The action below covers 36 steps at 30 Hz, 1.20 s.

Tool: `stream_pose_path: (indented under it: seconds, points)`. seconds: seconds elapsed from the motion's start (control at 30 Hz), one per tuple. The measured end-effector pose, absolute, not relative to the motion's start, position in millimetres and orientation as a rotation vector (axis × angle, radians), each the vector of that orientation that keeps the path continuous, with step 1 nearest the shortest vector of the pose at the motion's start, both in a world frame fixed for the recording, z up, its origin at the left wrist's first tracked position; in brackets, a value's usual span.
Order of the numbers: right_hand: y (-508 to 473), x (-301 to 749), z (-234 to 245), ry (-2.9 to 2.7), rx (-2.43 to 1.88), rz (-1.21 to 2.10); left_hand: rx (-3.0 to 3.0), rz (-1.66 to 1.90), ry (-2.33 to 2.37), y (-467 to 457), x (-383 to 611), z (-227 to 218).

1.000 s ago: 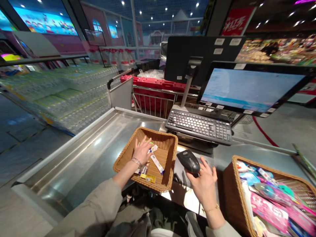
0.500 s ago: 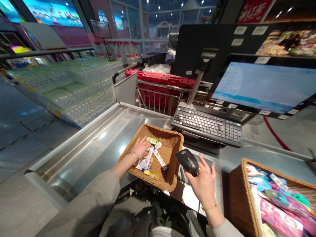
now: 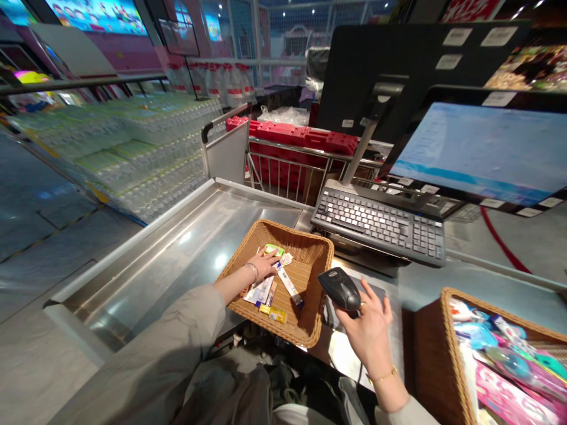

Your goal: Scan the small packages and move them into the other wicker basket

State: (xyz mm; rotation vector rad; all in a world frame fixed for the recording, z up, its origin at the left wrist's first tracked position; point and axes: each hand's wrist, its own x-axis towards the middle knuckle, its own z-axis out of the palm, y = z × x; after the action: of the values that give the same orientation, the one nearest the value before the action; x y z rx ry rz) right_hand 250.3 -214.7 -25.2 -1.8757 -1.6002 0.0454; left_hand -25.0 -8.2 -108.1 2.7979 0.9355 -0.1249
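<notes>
My left hand (image 3: 262, 265) reaches into a woven basket (image 3: 325, 265), its fingers stretched out over the small packages inside. Under its fingertips lies a green packet (image 3: 274, 250). Close by in the basket are a long white box (image 3: 289, 283), several slim white packets (image 3: 261, 291) below the hand, and a yellow packet (image 3: 277, 314) near the front rim. What the fingertips touch is partly hidden. My right hand (image 3: 370, 324) grips a black barcode scanner (image 3: 340, 288) just right of the basket, its head toward the basket.
A second basket (image 3: 447, 342), full of colourful packaged goods, stands at the right. Behind are a keyboard (image 3: 376, 227) and a tilted monitor (image 3: 482, 150). The metal counter (image 3: 177, 248) has a raised edge at left. Packed bottles (image 3: 128, 141) stand beyond.
My left hand has shifted slightly right and up inside the basket, over the green packet. The right hand still holds the scanner. The view has shifted a little.
</notes>
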Motion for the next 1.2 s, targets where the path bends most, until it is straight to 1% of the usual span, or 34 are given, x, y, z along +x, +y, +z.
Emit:
stream_pose_path:
  seconds: [0.33, 0.8, 0.93, 1.2]
  points:
    - [-214.1, 253.6, -30.2, -1.582, -1.884, -0.003, 2.780, -0.080, 0.847, -4.9, -17.7, -124.1]
    - [-220.8, 255.7, -29.7, -1.537, -1.920, 0.034, 2.840, -0.116, 0.775, 4.9, -26.2, -114.8]
    - [-222.7, 257.8, -29.9, -1.525, -1.916, 0.040, 2.871, -0.152, 0.828, 9.6, -21.0, -107.6]
    - [-226.1, 258.7, -29.5, -1.526, -1.896, 0.001, 2.916, -0.234, 0.992, 2.2, -15.1, -79.7]
